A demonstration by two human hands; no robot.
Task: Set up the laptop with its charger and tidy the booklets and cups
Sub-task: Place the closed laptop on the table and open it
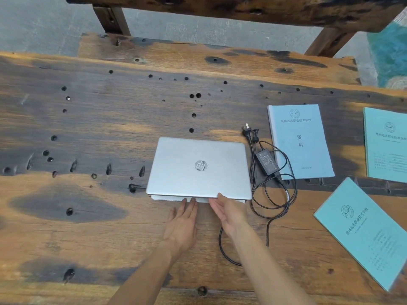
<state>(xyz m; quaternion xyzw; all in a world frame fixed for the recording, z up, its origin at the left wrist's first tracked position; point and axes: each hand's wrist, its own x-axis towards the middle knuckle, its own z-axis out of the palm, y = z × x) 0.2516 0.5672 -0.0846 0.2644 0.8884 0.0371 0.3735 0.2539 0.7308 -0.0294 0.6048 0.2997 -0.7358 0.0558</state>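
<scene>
Right in the middle of the wooden table (88, 133) sits a silver laptop (199, 168) with a round HP logo. Its lid is lifted a crack. The left hand (181, 225) lies flat, fingers on the base. The right hand (228, 214) lifts the lid. A black charger (267, 162) lies beside a blue booklet (300, 142) marked 资料.

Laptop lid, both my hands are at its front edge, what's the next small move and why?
Probably lift the lid: the laptop is barely cracked open, your right hand has its thumb on the lid's edge, and your left hand rests flat at the base to steady it.
</scene>
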